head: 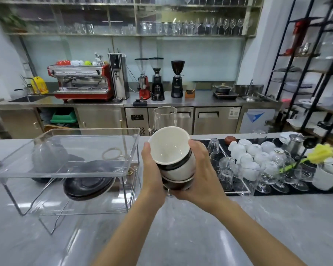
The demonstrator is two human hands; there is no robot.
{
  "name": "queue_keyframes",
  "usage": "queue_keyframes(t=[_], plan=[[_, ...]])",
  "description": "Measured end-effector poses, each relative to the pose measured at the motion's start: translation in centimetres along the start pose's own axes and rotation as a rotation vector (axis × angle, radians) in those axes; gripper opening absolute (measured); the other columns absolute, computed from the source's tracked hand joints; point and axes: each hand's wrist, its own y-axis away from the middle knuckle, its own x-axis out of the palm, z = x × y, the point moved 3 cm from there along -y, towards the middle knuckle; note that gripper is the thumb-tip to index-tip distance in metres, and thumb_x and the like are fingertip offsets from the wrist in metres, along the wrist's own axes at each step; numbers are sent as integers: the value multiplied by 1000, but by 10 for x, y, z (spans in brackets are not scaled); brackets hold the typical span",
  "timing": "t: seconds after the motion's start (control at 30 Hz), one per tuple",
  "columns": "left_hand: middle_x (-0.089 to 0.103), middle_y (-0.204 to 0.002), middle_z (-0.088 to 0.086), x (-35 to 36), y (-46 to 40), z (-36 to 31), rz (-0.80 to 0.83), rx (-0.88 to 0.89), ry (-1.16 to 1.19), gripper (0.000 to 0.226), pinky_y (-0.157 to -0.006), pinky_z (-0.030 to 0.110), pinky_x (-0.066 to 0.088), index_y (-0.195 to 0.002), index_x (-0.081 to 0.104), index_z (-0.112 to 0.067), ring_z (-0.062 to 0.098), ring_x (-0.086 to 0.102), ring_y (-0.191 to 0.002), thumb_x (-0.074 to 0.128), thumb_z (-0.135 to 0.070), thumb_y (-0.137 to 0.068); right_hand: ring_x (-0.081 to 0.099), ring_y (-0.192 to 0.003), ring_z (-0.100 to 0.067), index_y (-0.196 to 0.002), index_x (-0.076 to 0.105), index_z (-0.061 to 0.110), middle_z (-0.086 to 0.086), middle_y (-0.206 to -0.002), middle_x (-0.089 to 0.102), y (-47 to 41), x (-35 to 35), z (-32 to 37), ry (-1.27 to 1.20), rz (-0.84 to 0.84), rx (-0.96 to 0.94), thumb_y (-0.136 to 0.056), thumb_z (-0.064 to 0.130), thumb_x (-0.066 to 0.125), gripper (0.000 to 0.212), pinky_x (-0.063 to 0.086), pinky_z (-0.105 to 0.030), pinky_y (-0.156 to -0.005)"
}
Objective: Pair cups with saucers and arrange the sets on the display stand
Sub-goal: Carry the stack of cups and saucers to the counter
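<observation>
A stack of nested cups (173, 160), white inside with dark bands, is held tilted above the grey counter at mid-frame. My left hand (152, 173) grips its left side and my right hand (200, 175) wraps its right side and bottom. To the left stands a clear acrylic display stand (96, 131) with two tiers. A stack of dark saucers (88, 184) rests on its lower level. A grey cup shape (46, 158) shows through the top tier at the left.
A black mat (315, 190) at the right carries several upturned white cups (254, 150) and glasses (227, 169), a metal pot and a yellow brush. A tall clear glass (164, 117) stands behind the held stack. The back counter holds an espresso machine and grinders.
</observation>
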Motion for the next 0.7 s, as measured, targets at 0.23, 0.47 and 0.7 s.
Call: queue_keyframes(t=[0.23,0.47,0.7], plan=[[81,-93,0,-29,-3,75,-154,-45,2,57,-85,39,50,-99,75,-24,20,69,-102,30,-59,-100,13,-146,-4,-150,1,43,19,-154,8,55,39,-53,-107,97,12,-47,35,92,138,16,-16,-117],[79,-104,8,-52,-11,123,-299,-96,4,57,-92,41,50,-107,72,-18,23,69,-104,30,-55,-101,22,-145,-12,-148,5,45,8,-154,16,92,77,-89,-169,144,88,-48,35,90,132,22,-16,-113],[81,-79,-2,-57,-22,137,-318,-77,-12,55,-81,35,50,-96,71,-15,15,70,-87,27,-46,-105,28,-143,-27,-147,15,24,-1,-151,22,101,99,-111,-215,144,88,-48,32,90,125,27,-32,-117]])
